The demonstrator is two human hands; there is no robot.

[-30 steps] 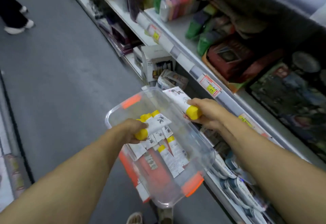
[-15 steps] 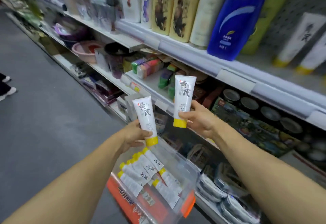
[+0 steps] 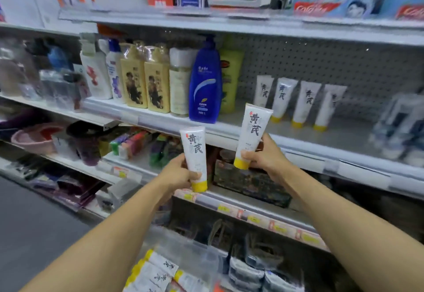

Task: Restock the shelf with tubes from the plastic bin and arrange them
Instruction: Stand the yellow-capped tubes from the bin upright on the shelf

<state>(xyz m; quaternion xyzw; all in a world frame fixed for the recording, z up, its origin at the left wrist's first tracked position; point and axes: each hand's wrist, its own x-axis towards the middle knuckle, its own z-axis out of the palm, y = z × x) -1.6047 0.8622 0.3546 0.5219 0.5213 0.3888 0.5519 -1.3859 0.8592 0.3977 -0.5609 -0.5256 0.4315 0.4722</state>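
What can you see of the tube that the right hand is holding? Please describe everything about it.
The tube in the right hand is white, of soft-looking plastic, with large dark characters and a small red mark on its front. Its yellow cap points down and its flat crimped end up, tilted slightly to the right. The right hand grips it near the cap, thumb on the front. It is raised before the shelf edge, below the four like tubes standing there, touching none of them.

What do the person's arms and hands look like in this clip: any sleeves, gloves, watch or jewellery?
Both forearms are bare along all that shows of them; no sleeve edge enters the frame. The left hand and right hand wear no gloves. No watch, bracelet or band shows at either wrist, and no ring is visible on the fingers that face the camera. The picture is slightly blurred, so very fine details cannot be ruled out.
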